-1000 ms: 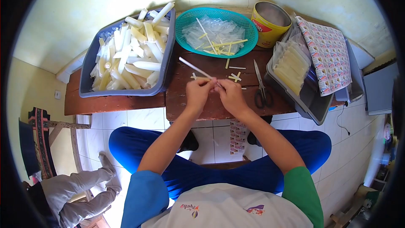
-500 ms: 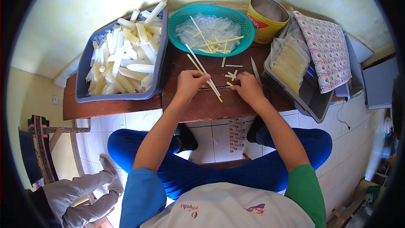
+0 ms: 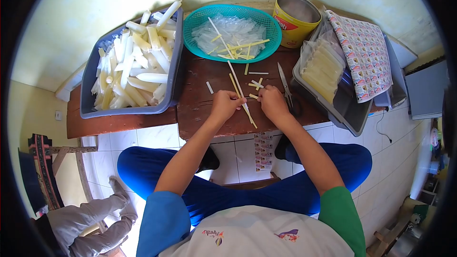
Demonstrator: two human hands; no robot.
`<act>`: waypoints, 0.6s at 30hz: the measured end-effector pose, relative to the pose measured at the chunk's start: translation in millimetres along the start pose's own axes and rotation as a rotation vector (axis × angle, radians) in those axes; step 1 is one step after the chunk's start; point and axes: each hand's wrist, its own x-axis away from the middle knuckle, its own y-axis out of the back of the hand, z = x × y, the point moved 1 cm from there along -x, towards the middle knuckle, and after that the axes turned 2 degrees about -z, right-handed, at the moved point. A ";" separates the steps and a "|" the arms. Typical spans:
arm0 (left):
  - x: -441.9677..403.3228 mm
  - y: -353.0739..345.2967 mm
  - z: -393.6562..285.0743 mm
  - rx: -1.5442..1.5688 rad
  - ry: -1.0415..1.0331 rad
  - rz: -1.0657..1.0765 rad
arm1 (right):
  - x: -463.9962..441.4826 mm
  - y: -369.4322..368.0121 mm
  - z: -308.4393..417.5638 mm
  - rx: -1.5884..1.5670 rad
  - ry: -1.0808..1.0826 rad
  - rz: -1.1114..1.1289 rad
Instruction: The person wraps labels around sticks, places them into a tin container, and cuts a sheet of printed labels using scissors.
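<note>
Left fingers: nearly closed, the left hand (image 3: 228, 104) pinching a long white strip (image 3: 233, 72) and a thin yellow strip (image 3: 253, 122) between thumb and forefinger.
Held strips: close together at a slight angle, upper ends towards 11 o'clock, lower ends towards 5.
Right fingers: bent, tips low beside short cut pieces (image 3: 257, 85); I cannot tell whether the right hand (image 3: 274, 102) has hold of one.
Cut pieces: yellow and white, some crossing, at 10 to 11 o'clock from the right hand.
Loose white piece (image 3: 209, 87): on the red-brown wooden table (image 3: 194, 107), at 10 to 11 o'clock from the left hand.
Scissors (image 3: 284, 78): black handles at 3 o'clock beside the right hand, blades pointing between 11 and 12.
Teal mesh basket (image 3: 272, 33): at 12 o'clock from both hands, holding clear plastic bags (image 3: 228, 28) and more strips.
Yellow tin (image 3: 293, 38): at 1 o'clock, open-topped, red label.
Printed label sheet (image 3: 359, 57): at 2 o'clock, leaning over the dark grey tray (image 3: 350, 116).
Bagged pale tubes (image 3: 323, 76): in that tray, between 2 and 3.
Grey-blue tub (image 3: 179, 62): near 10 o'clock, heaped with white and yellowish filled tubes (image 3: 143, 66).
Another person's legs (image 3: 95, 219): at 8 o'clock, grey trousers.
</note>
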 end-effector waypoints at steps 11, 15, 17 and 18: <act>5.5 -3.9 -1.9 0.120 0.030 -0.026 | 9.0 2.0 4.6 -0.252 0.027 -0.059; 6.4 -1.7 -10.8 0.172 0.080 -0.025 | 9.8 -0.5 6.5 -0.769 -0.219 -0.015; 3.5 -0.8 -11.3 0.196 0.064 -0.027 | 9.2 -12.9 -0.3 -0.830 -0.224 -0.013; 2.7 -0.6 -11.7 0.229 0.066 -0.010 | 8.0 -11.9 2.6 -0.891 -0.230 -0.008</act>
